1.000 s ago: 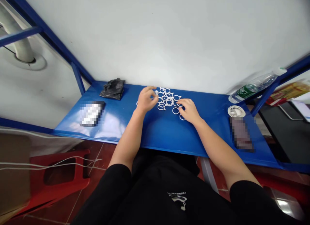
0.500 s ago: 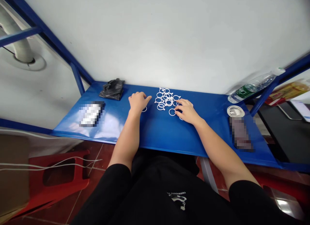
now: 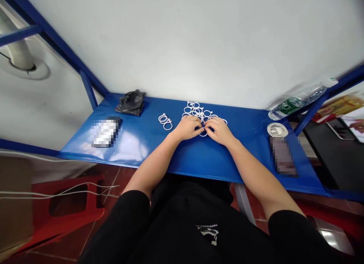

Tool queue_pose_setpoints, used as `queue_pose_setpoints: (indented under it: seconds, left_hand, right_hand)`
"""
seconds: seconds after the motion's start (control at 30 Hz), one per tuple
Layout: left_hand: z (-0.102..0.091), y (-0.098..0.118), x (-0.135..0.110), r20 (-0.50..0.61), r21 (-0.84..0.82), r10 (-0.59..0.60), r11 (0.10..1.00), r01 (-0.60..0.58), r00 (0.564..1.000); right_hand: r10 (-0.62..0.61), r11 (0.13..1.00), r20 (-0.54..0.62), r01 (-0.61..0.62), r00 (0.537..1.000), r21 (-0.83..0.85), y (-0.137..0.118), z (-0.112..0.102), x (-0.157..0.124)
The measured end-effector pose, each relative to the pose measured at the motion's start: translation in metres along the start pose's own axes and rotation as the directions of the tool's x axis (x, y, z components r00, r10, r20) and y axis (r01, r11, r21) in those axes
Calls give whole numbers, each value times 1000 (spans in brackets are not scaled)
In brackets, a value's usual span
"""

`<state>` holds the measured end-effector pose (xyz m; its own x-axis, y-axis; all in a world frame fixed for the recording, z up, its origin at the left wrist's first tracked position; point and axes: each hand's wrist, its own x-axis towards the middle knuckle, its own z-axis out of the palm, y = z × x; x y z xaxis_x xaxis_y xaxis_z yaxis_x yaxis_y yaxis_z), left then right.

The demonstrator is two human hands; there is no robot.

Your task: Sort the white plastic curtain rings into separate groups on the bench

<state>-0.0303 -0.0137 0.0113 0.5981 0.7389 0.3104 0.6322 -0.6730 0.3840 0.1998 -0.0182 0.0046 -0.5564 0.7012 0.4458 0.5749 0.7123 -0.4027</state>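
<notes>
So my left hand (image 3: 188, 127) just swung back from the little ring cluster (image 3: 165, 122) left of it, meaning both hands now meet around one white ring (image 3: 203, 135), between left fingertips and right hand (image 3: 218, 130). Can't tell if either's pinching.

Bench (image 3: 204, 161): ring pile (image 3: 196, 111) centre-back; small ring group (image 3: 165, 122) left of it; bag (image 3: 131, 103) farther left; bottle (image 3: 295, 101) right, behind cable coil (image 3: 277, 130).

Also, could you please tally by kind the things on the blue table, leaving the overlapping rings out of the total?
Black plastic bag: 1
Clear bottle with green label: 1
White coil: 1
Pixelated items: 2
Total: 5, without the white rings, too overlapped and hidden to count.
</notes>
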Motion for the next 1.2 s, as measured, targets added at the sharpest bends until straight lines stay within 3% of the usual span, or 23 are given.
queue_pose_setpoints:
  seconds: [0.1, 0.27, 0.6, 0.93, 1.07, 1.2]
  left_hand:
    - [-3, -1, 0, -16, 3, -5, 1000, 5, 1000]
    - [-4, 0, 1, -140, -23, -1, 1000, -3, 990]
    - [-3, 5, 2, -108, -57, 83, 994, -90, 991]
    - [0, 8, 4, -145, -87, 153, 982, -166, 978]
    - [-13, -4, 2, -255, -70, 59, 994, -79, 965]
    - [-41, -29, -7, -316, -17, -178, 983, 182, 932]
  right_hand:
    - [87, 995, 22, -88, 996, 52, -6, -1, -1]
    - [218, 970, 70, -224, 974, 95, -6, -3, -4]
    - [192, 973, 133, -206, 972, 101, -8, -8, -3]
    - [150, 982, 32, -153, 988, 113, -2, -3, -5]
    - [195, 979, -110, -187, 975, 76, 0, -9, -4]
    - [336, 937, -208, -348, 919, -21, 22, -14, -3]
